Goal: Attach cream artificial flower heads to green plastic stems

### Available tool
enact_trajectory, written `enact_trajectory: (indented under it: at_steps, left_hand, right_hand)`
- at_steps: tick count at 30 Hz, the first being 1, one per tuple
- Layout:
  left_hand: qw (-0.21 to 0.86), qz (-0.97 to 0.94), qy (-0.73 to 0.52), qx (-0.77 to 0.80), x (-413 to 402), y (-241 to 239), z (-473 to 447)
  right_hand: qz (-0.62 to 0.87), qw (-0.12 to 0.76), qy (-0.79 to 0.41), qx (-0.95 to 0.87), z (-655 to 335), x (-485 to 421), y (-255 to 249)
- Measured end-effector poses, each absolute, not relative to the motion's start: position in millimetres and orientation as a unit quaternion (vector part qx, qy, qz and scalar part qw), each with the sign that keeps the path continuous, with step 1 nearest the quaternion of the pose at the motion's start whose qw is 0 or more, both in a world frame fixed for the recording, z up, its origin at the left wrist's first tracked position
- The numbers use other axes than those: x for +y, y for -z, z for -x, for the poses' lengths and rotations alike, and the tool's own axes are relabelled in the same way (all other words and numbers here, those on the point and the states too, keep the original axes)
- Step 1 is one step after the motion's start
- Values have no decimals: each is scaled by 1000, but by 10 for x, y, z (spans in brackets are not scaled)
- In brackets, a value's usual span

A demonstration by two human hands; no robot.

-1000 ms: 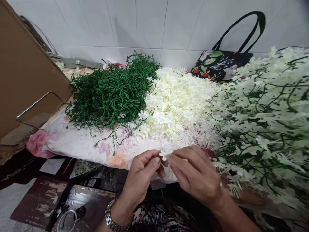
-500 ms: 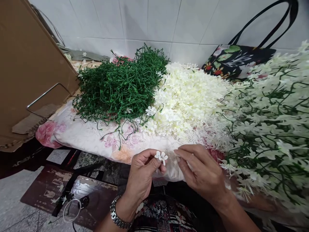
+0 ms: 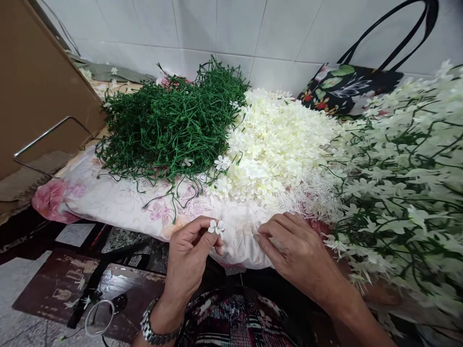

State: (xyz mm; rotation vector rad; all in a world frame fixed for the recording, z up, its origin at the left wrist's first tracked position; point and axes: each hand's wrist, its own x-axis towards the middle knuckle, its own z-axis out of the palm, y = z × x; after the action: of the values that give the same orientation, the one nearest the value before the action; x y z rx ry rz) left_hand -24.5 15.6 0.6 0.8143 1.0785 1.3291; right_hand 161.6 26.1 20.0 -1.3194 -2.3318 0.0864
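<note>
Between the thumb and fingers of my left hand (image 3: 193, 250) is a small white artificial flower (image 3: 216, 227), petals upward. My right hand (image 3: 289, 241) is closed in a pinch to the right of it, low over the cloth. Thin white strands (image 3: 249, 235) show at its fingertips, and they look like a sprig held there. A heap of loose white petals (image 3: 278, 144) lies beyond both hands. Beside that heap, thin white sprigs (image 3: 320, 195) are piled. Green plastic stems (image 3: 173, 125) form a tangled mound at the left.
Assembled white flowers on green stems (image 3: 405, 193) crowd the right side. A black floral bag (image 3: 347, 89) leans against the tiled wall (image 3: 224, 29). At left stands a cardboard box (image 3: 36, 96). The floral cloth (image 3: 108, 197) ends above a brown board (image 3: 65, 284) lower down.
My left hand has shifted left with the flower, away from the right hand. The right hand has moved slightly left and down, and white strands now show at its fingertips. The view has shifted a little.
</note>
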Motion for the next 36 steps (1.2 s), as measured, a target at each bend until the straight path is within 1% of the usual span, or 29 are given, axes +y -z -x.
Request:
enact_trajectory:
  at_steps: [3, 6, 11, 13, 16, 18, 21, 23, 30, 36]
  left_hand:
    - [600, -343, -562, 454, 140, -22, 231]
    - [614, -339, -555, 448, 125, -18, 208]
    - [612, -356, -543, 451, 88, 15, 199]
    - [614, -364, -537, 450, 78, 23, 192]
    - [617, -376, -529, 445, 66, 16, 170]
    - [611, -392, -525, 445, 56, -4, 153]
    - [582, -436, -518, 450, 42, -54, 141]
    - [551, -477, -515, 452, 36, -90, 142]
    - [411, -612, -475, 481, 24, -145, 155]
    - [363, -648, -465, 482, 2, -140, 141]
  right_hand:
    - [501, 196, -8, -843, -1578, 192, -169]
    - [517, 202, -11, -832, -1537, 152, -107]
    - [513, 242, -27, -823, -1515, 121, -40]
    - [504, 276, -42, -817, -1520, 108, -60]
    - [477, 330, -94, -809, -1520, 87, -158]
    - [463, 344, -141, -804, -1503, 74, -250]
    - [446, 353, -196, -799, -1454, 65, -363]
    - [427, 359, -205, -804, -1416, 71, -395]
    - [405, 347, -149, -832, -1354, 100, -310]
    - [407, 325, -110, -847, -1333, 79, -283]
